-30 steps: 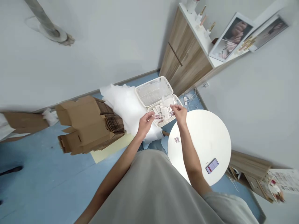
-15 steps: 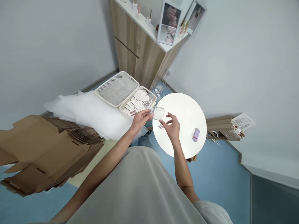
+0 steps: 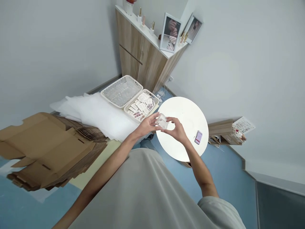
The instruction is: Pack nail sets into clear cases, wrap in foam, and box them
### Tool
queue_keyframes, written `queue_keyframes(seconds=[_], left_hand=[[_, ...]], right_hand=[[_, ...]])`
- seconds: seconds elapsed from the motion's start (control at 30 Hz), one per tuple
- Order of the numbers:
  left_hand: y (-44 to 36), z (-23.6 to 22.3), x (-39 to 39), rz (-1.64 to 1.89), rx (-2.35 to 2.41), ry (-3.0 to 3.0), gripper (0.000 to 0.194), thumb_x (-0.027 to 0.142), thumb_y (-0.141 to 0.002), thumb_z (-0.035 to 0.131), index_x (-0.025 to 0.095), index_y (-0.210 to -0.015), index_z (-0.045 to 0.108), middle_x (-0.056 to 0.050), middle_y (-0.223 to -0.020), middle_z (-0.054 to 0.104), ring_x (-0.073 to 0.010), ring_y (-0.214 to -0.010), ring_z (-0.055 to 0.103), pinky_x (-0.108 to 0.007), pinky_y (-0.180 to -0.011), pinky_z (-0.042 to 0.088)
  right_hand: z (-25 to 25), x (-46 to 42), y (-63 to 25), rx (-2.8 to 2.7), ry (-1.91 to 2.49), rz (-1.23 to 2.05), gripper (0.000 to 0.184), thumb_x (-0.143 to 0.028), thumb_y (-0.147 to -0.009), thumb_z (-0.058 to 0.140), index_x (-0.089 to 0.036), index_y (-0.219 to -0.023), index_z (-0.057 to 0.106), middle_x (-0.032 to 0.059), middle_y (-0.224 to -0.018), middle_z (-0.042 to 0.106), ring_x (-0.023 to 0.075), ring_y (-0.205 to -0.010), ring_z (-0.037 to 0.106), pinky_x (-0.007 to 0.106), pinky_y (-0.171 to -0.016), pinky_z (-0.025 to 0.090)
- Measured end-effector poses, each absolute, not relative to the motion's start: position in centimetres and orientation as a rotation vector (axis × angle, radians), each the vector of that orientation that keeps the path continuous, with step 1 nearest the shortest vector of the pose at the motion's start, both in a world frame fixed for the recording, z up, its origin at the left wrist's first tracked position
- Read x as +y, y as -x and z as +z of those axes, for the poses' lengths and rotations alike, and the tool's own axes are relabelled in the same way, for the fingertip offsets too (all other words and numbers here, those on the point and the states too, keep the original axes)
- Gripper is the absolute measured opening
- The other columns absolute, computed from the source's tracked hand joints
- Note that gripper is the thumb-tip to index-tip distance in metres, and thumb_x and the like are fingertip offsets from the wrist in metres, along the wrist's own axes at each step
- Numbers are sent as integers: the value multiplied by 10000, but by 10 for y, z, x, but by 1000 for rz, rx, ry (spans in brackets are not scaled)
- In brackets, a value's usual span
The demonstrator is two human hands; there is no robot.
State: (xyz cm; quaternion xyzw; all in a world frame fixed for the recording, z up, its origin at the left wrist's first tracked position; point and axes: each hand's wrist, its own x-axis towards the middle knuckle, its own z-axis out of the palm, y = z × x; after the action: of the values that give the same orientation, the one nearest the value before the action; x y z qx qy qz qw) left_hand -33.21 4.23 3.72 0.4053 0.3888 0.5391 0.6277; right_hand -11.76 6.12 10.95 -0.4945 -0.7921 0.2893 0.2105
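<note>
The left hand [image 3: 149, 124] and the right hand [image 3: 176, 129] both have their grip clamped on a small clear box [image 3: 162, 121], one from each side, above the left edge of the round white desk [image 3: 182, 117]. Its lid seems raised, though the clear plastic makes that hard to tell. A phone [image 3: 198, 137] lies on the right part of the desk. Just left of the desk, the near basket [image 3: 130, 115] holds white cards [image 3: 142, 106]; a far basket [image 3: 122, 90] adjoins it. Left of these are white foam sheets [image 3: 95, 111] and flattened cardboard boxes [image 3: 50, 146].
</note>
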Motion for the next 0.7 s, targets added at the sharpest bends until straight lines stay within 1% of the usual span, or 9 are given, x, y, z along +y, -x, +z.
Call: queue_keyframes(seconds=[0.03, 0.1, 0.23, 0.37, 0.47, 0.53, 0.63, 0.7], left_hand=[[334, 40, 40, 1234, 875, -927, 896, 373, -601, 1011, 256, -1438, 711, -148, -1502, 690, -369, -1367, 678, -467, -1081, 620], [336, 44, 36, 1226, 846, -921, 876, 373, -633, 997, 248, -1450, 707, -147, -1517, 680, -375, -1414, 644, -489, -1142, 581], [338, 52, 32, 1201, 829, -919, 890, 353, -611, 1017, 225, -1440, 717, -148, -1462, 717, -388, -1400, 652, -546, -1222, 508], [339, 53, 30, 1157, 811, -916, 934, 346, -590, 1044, 205, -1451, 709, -157, -1442, 730, -391, -1396, 652, -566, -1258, 461], [342, 51, 30, 1146, 772, -886, 942, 334, -564, 1061, 197, -1431, 718, -161, -1436, 733, -397, -1405, 645, -571, -1250, 465], [344, 50, 29, 1140, 744, -858, 895, 332, -571, 1061, 198, -1394, 736, -162, -1450, 725, -399, -1393, 653, -576, -1222, 492], [348, 51, 27, 1120, 718, -833, 705, 361, -664, 1025, 198, -1302, 775, -164, -1438, 732, -392, -1345, 687, -561, -1145, 555], [349, 53, 25, 1108, 707, -817, 631, 368, -714, 1000, 206, -1284, 780, -163, -1438, 733, -384, -1312, 708, -534, -1087, 592]], right_hand=[[111, 61, 118, -2166, 1367, 880, 472, -463, -778, 945, -287, -1137, 694, 101, -1377, 743, 324, -1308, 663, 497, -1088, 548], [114, 60, 118, -2128, 1362, 977, 489, -500, -753, 952, -283, -1114, 704, 93, -1348, 759, 317, -1294, 678, 481, -1073, 551], [118, 60, 118, -2099, 1346, 1059, 506, -532, -713, 966, -273, -1073, 722, 86, -1311, 779, 310, -1253, 701, 477, -1071, 539], [117, 59, 117, -2063, 1365, 1111, 550, -582, -672, 975, -255, -1040, 728, 96, -1281, 787, 314, -1242, 707, 480, -1077, 529], [118, 59, 112, -2036, 1359, 1188, 560, -598, -664, 973, -249, -1027, 730, 97, -1255, 797, 317, -1237, 714, 485, -1101, 513], [122, 60, 108, -2004, 1349, 1266, 544, -598, -676, 966, -249, -1022, 731, 95, -1244, 803, 315, -1235, 719, 488, -1121, 501], [132, 62, 100, -1948, 1356, 1334, 531, -575, -679, 972, -251, -1027, 736, 93, -1254, 800, 314, -1255, 710, 492, -1152, 482], [137, 62, 97, -1920, 1367, 1353, 528, -550, -678, 978, -250, -1044, 743, 91, -1258, 796, 309, -1261, 704, 490, -1167, 471]])
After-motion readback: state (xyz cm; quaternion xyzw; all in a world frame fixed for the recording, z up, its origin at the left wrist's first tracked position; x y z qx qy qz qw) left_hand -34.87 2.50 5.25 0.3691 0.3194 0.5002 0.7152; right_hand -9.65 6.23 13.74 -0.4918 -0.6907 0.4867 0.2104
